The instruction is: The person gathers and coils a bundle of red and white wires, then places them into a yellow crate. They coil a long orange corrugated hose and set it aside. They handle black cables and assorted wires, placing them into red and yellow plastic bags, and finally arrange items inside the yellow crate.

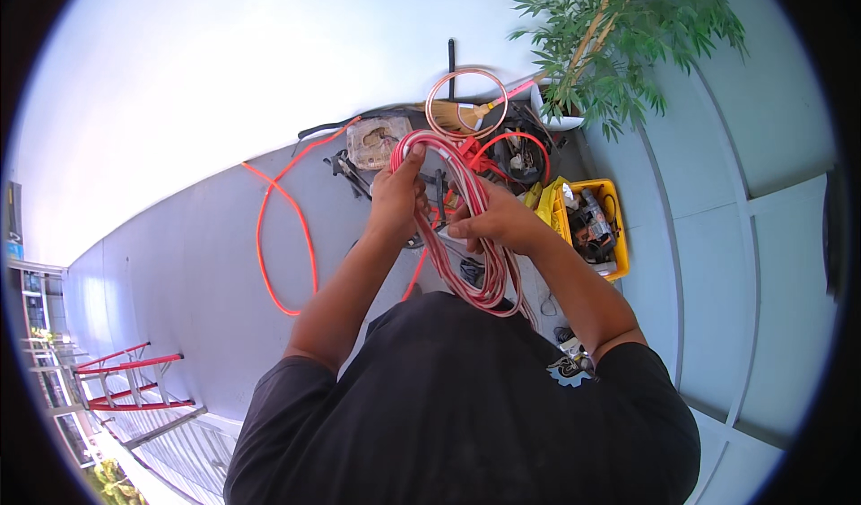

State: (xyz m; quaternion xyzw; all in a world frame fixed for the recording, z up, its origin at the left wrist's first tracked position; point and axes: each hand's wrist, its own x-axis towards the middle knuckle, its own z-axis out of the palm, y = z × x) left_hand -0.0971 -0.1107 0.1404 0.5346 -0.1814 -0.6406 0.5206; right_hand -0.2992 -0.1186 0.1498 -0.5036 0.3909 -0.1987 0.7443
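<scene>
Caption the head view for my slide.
Left hand and right hand holding looped red-and-white cord, yellow crate at right.

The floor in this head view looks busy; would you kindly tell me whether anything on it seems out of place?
Yes, somewhat: the orange hose sprawls in a loose, crossing loop on the grey floor, untidy beside the red-and-white cable bundled in the left hand and right hand. Nothing looks clearly spilled.

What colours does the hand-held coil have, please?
The coil is red and white, best shown in the head view.
</scene>
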